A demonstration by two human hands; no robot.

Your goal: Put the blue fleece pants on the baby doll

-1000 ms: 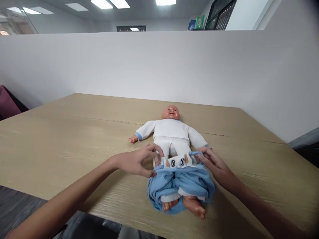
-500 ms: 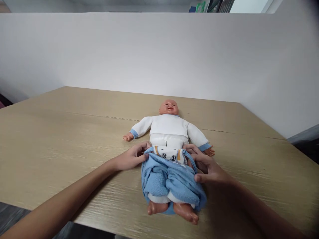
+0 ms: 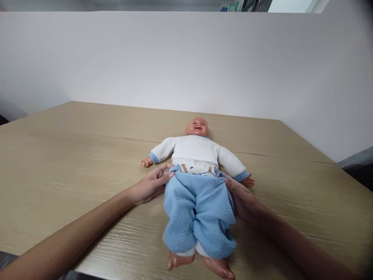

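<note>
A baby doll (image 3: 197, 127) lies on its back, head away from me, in a white long-sleeved top (image 3: 194, 149) with blue cuffs. Fuzzy blue overalls (image 3: 199, 206) cover its legs up to about the hips, and both bare feet stick out below. My left hand (image 3: 153, 182) pinches the overalls' upper edge at the left side. At the right side, my right hand (image 3: 243, 196) grips the same edge, its lower fingers partly hidden. Between the hands, the printed white bib (image 3: 198, 168) with straps is bunched at the doll's waist.
The doll rests on a light wood table (image 3: 87, 155) with a seam running across it. A white partition wall (image 3: 175, 58) rises behind the far edge. Several items, one green (image 3: 233, 6), show above the wall.
Both hands have drawn the overalls up over the doll's legs, and the blue fabric is smoother. The bib has folded down, mostly behind the upper edge. More of the feet shows.
</note>
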